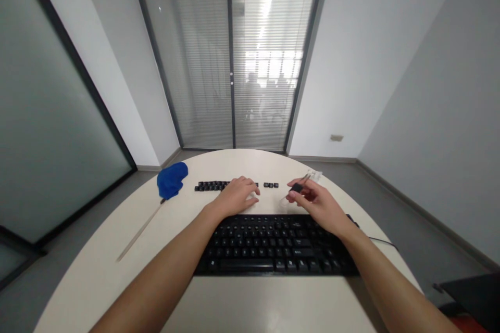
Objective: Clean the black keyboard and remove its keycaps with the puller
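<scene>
My left hand [237,195] is palm down just beyond the keyboard's back edge, fingers apart, partly covering a row of loose black keycaps [211,186]. No object shows in its fingers. My right hand [314,202] is closed above the keyboard's back right part, pinching what looks like a keycap puller [297,187] with a black block and thin metal wires. Something clear and loop-like hangs by its left side, too faint to make out. Below both hands lies the black keyboard [258,250], its right part partly hidden by my right forearm.
Several more keycaps [271,185] lie between my hands. A blue cloth [171,179] and a thin pale stick [140,234] are on the left of the round table [234,302]. A small whitish item [314,175] sits beyond my right hand. The keyboard's cable [385,241] runs off right.
</scene>
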Available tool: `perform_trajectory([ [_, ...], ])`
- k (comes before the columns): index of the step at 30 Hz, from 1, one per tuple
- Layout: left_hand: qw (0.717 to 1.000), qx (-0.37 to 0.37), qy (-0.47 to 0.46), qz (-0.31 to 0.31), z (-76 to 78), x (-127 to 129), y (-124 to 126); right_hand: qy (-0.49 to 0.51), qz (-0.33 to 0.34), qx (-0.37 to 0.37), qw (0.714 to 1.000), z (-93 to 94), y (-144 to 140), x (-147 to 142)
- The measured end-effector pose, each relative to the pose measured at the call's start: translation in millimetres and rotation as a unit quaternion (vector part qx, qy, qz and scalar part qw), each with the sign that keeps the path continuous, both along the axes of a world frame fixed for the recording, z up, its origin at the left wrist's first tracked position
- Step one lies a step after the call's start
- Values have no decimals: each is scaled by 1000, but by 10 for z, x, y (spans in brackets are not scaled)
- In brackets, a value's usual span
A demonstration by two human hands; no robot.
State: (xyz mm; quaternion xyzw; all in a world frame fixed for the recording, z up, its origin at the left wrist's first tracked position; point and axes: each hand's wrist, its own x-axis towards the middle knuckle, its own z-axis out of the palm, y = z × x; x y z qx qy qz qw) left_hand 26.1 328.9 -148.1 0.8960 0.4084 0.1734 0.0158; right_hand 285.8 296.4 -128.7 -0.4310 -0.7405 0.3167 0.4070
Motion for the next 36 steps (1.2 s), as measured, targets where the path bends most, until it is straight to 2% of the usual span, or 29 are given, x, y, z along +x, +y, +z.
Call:
perform_trajectory([
  [4, 998, -55, -10, -24, 124, 108, -296, 16, -8, 6, 1000, 2, 12, 40],
  [7, 995, -93, -19, -35, 83, 192, -516, 38, -27, 9, 999, -19, 50, 75],
  [10, 991, -107, -35, -68, -15, 226, -620, 46, -47, 24, 998, -29, 76, 101],
  [15, 992, -88, -45, -82, -108, 203, -605, 45, -51, 31, 997, -25, 63, 76],
  [20, 991, -75, -21, -106, -114, 85, -619, 10, -12, 22, 1000, -61, 38, 5],
  [28, 993, -69, -72, -57, -117, -120, -708, -29, 29, 1, 999, -106, -60, -175],
  [36, 989, -74, -103, -72, -116, -97, -694, -76, 99, -3, 992, -117, -186, -373],
])
